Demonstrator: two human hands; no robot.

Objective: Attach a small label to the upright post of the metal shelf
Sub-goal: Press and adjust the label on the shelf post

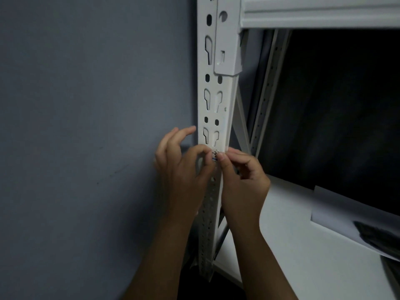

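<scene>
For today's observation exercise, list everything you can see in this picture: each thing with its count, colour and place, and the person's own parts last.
Upright post: one, white, slotted, centre of frame.
Label: one, small, white with dark marks, on the post's front between the fingertips.
Shelf beam: one, white, top right, joined to the post.
Bracket: one, white, at that joint.
Lower shelf: one, white, bottom right.
Paper sheet: one, white, on the lower shelf.
Wall: grey, left.
Left hand: one, pinching the label's left side.
Right hand: one, pinching its right side.

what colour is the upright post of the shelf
White, with dark slots punched along the upright post; the head view shows it.
</scene>
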